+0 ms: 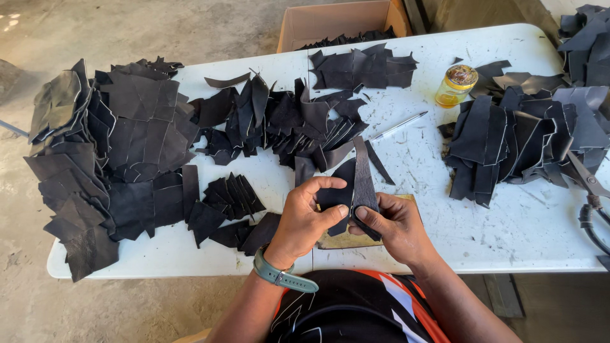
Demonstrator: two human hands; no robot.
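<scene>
Left: stacked black leather pieces on the white table. Centre: left hand and right hand, both pinched shut on one leather strip, held upright above a tan board. Right: pen, amber jar, scissors.

A black leather strip stands upright beside a wider black leather piece, both pinched together.

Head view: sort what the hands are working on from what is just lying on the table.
In hand:
left hand and right hand, both pinching the black leather pieces
tan board under them

Lying about:
piles of black leather cut-offs
pen
glass jar
scissors
cardboard box
</scene>
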